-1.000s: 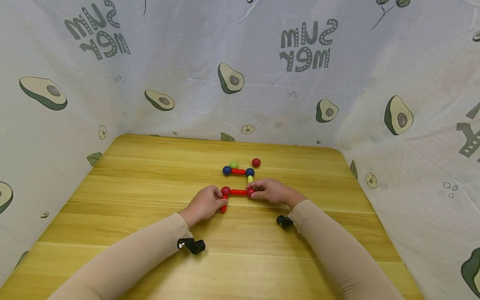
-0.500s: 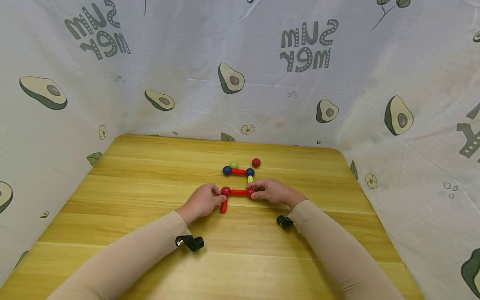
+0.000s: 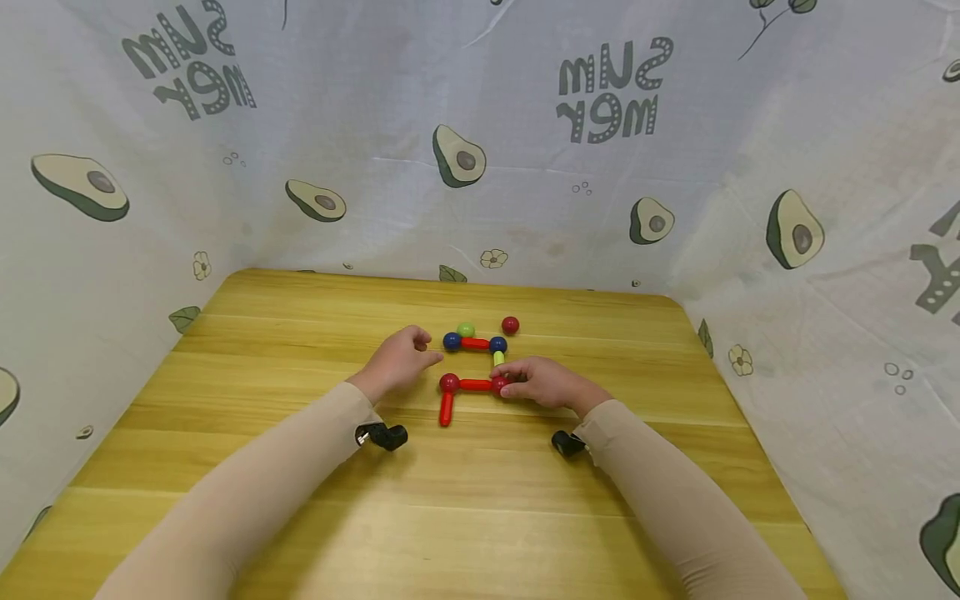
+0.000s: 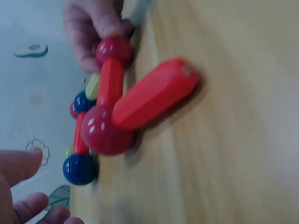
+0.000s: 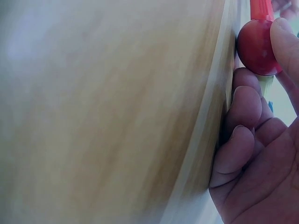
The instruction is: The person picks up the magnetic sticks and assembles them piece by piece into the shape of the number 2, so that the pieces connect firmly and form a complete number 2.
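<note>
On the table stands a zigzag chain of magnetic balls and sticks. My right hand (image 3: 543,383) pinches its right red ball (image 5: 257,46) between thumb and fingers. A red stick (image 3: 475,385) joins that ball to the left red ball (image 3: 449,382), from which another red stick (image 4: 156,93) points toward me. A yellow-green stick (image 3: 498,358) runs back to a blue ball (image 3: 498,345). Farther along, a red stick (image 3: 475,343) leads to a second blue ball (image 4: 79,169). My left hand (image 3: 399,358) hovers left of this ball, holding nothing, fingers apart.
A light-green ball (image 3: 466,330) sits behind the left blue ball; whether they touch I cannot tell. One loose red ball (image 3: 510,325) lies at the back right. The wooden table (image 3: 315,317) ends at a printed cloth (image 3: 390,217) behind and at the sides.
My left hand has let go of the front red stick and moved back toward the left blue ball. The right hand keeps its hold, and the chain stays in place.
</note>
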`<state>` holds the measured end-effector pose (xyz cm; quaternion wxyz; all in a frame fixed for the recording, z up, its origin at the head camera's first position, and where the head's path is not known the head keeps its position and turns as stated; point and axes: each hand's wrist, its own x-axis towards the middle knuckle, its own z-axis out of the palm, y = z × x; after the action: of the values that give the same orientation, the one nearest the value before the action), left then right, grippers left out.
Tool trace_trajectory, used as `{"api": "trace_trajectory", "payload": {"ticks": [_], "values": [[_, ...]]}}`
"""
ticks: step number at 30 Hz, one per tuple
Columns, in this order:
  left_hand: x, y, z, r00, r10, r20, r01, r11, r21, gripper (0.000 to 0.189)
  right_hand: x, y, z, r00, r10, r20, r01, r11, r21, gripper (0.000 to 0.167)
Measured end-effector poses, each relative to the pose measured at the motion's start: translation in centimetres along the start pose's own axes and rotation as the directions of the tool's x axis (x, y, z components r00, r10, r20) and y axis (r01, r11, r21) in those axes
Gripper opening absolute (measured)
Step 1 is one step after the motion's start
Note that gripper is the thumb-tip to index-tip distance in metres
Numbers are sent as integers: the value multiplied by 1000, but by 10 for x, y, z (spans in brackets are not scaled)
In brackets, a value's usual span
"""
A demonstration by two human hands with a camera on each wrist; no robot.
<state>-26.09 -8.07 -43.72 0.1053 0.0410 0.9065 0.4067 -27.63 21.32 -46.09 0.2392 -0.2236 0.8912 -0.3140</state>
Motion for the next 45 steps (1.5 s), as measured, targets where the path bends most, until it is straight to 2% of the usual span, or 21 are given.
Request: {"api": "trace_trajectory", "payload": {"ticks": [5, 9, 17, 23, 33, 45], "values": [[28, 0, -5, 999, 28, 16, -29, 1000, 12, 60, 0, 0, 0, 1000, 9, 2, -10, 1000, 10, 35], [45, 3, -6, 998, 34, 53, -35, 999, 15, 64, -1, -2, 0, 1000, 18, 4, -18, 1000, 9, 35], [68, 10, 2, 997, 28, 70, -32, 998, 52, 61, -1, -7, -1, 1000, 7, 14, -7, 1000, 13, 35], [76, 13, 11, 996, 25, 85, -33, 994, 103, 58, 0, -6, 0, 1000, -15, 17, 15, 1000, 14, 35], [88, 15, 20, 996, 48, 79, -61, 984, 167, 54, -1, -5, -1, 1000, -9, 5, 9, 1000, 12, 34], [82, 24, 24, 997, 38, 72, -49, 984, 171, 51, -2, -3, -1, 1000, -1, 8, 1, 1000, 25, 34]]}}
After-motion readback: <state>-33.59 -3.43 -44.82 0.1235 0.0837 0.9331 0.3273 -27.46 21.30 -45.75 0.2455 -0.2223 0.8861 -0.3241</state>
